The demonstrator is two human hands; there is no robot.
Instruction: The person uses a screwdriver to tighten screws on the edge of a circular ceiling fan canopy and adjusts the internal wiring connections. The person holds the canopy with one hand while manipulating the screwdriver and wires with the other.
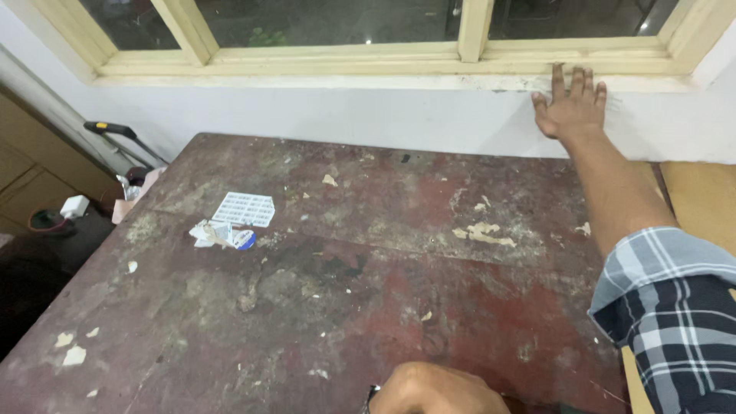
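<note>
Where the outstretched arm ends in the upper right of the frame, the right hand [569,103] is seen spread wide and flat, fingers apart, pressed against the white wall [345,115] with its fingertips on the window sill [307,79]. Nothing is held in it. The plaid sleeve [671,307] is pushed up above the elbow at the right edge.

At the bottom centre, the left hand [433,389] is only partly in frame; it appears curled and resting at the near edge of the tabletop [368,276], but whether anything is gripped cannot be told.

The step in hand is judged to be a bracing or feeling contact at the sill, the body being leaned across the tabletop. Any further move there would call for steady support from the lower hand, as the reach is long.

The tabletop is recorded as dark red, worn and flaking. A white printed sheet [244,208] and torn paper scraps [218,234] lie left of centre, well apart from both hands. A pale patch of peeled surface [483,232] lies right of centre. A white charger [74,205] sits at the far left, off the tabletop.
</note>
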